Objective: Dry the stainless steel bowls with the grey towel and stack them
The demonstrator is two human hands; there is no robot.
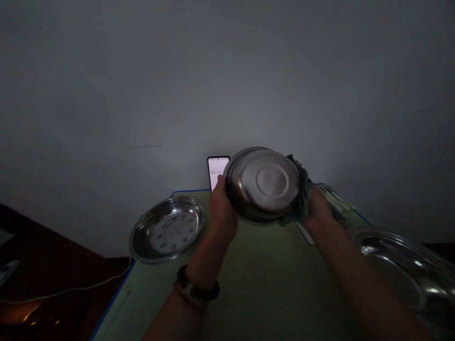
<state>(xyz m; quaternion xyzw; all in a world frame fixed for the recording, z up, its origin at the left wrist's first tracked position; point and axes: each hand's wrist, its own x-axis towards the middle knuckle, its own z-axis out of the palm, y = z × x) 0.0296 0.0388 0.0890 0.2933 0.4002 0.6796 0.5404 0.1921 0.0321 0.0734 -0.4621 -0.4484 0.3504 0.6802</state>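
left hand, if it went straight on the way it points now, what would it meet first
Probably the phone standing near the wall: the left hand, holding the metal bowl at its edge, points roughly that way. How far behind the hand it stands is unclear.

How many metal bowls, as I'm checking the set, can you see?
3: one bowl at left on the table, another bowl held mid-picture, and a third bowl at the right edge, partly cut off. The held one could hide others.
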